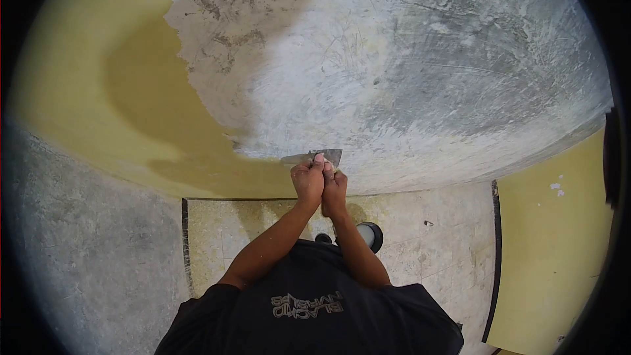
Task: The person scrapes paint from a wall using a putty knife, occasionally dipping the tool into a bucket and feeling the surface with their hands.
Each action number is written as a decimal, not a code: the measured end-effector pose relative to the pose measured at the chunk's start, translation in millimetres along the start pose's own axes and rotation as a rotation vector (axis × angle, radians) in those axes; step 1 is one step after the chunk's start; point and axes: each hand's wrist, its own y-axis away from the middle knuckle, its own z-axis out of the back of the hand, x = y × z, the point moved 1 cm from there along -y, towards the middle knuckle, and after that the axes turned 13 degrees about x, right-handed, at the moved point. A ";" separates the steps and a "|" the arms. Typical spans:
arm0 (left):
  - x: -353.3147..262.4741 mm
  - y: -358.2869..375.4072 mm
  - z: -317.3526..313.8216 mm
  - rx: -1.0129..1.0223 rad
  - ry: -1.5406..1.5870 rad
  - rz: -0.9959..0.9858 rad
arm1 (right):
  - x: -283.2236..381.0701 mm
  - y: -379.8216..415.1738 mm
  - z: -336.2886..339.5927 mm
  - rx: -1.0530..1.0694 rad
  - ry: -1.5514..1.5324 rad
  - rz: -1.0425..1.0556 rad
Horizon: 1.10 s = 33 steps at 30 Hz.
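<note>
Wall (66,79): yellow paint left, scraped grey-white patch (368,66) right | my left hand (307,181) and right hand (334,187): side by side, fingers curled closed on the scraper (334,156), grip mostly hidden | scraper: just beyond my knuckles, at the patch's lower part, long axis running away from my chest, blade end pointing wallward

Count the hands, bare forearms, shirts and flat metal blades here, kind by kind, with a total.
Hands: 2, left hand and right hand
Bare forearms: 2, left forearm and right forearm
Shirts: 1, dark shirt
Blades: 1 clear, flat metal blade; I can't tell what the faint grey shape beside it is, so it's uncounted
Total: 6
</note>
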 end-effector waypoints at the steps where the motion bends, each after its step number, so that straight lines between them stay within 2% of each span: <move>1: -7.7 2.6 3.8 0.022 -0.145 -0.023 | 20.8 5.8 -19.7 -0.072 -0.164 -0.059; 2: -13.3 5.5 6.9 0.042 -0.293 -0.042 | 13.2 4.3 -17.6 -0.069 -0.169 -0.058; 3: -7.4 3.8 8.8 0.041 -0.299 -0.044 | 1.2 1.1 -11.6 -0.043 -0.070 -0.038; 4: 2.8 -0.6 8.9 0.064 -0.176 -0.078 | 0.3 0.0 -8.8 -0.015 0.030 -0.017; 5: 12.1 -6.1 8.2 0.089 -0.049 -0.117 | 2.9 -3.5 -2.4 -0.026 0.212 0.099; 8: 16.4 -4.2 2.8 0.064 0.054 -0.085 | 11.1 -2.5 -0.8 -0.068 0.354 0.197; 9: 20.9 -5.2 6.9 0.064 0.055 -0.092 | -6.6 -3.0 5.5 -0.084 0.415 0.170; 11: 30.9 -7.0 19.7 0.070 -0.131 -0.128 | -12.4 -2.6 2.5 -0.087 0.371 0.151; 12: 25.6 -6.4 17.9 0.072 -0.136 -0.130 | -14.7 -2.0 1.0 -0.097 0.328 0.122; 14: 13.0 -1.3 9.8 0.059 -0.029 -0.013 | -15.7 -0.2 1.6 -0.114 0.387 0.150; 16: 13.9 -3.6 8.8 0.049 -0.065 -0.029 | -15.3 -7.4 4.3 -0.119 0.452 0.199; 18: 15.5 -4.3 9.9 0.035 -0.106 -0.033 | -15.5 -3.9 0.8 -0.059 0.253 0.036; 19: 15.6 -3.8 11.7 0.026 -0.163 -0.056 | -12.6 -1.0 -4.8 -0.058 0.059 0.010; 20: 15.5 -2.9 14.6 0.017 -0.220 -0.079 | -8.8 2.0 -9.9 -0.061 0.056 0.005; 23: 20.1 -8.3 20.4 0.069 -0.299 -0.081 | -0.4 -3.1 -7.9 -0.088 0.087 0.049; 24: 14.2 -11.0 16.6 0.070 -0.298 -0.082 | 5.9 -10.5 -3.7 -0.110 0.298 0.212; 25: 0.6 -10.8 8.1 0.053 -0.440 -0.148 | 12.2 -14.7 0.2 -0.129 0.512 0.370; 26: -11.7 -7.9 -0.1 0.034 -0.584 -0.209 | 15.0 -15.5 4.0 -0.125 0.517 0.361; 27: -22.9 -1.7 -15.3 0.072 -0.141 -0.134 | 21.0 -13.7 4.9 -0.120 0.515 0.334; 29: -16.0 5.0 -6.8 0.031 -0.213 -0.112 | 27.0 -10.8 3.2 -0.041 0.526 0.259; 30: -16.9 0.6 -6.8 -0.001 -0.285 -0.082 | 25.7 -11.1 -4.2 -0.062 0.366 0.284; 31: -32.9 12.4 -15.0 0.023 -0.160 -0.089 | 13.4 -12.1 1.0 -0.055 0.387 0.214; 32: -16.7 18.0 -6.2 0.020 -0.166 -0.075 | -1.0 -7.1 6.4 -0.049 0.408 0.133; 33: 4.3 11.3 3.3 0.015 -0.195 -0.113 | 1.7 -4.4 4.3 -0.050 0.405 0.142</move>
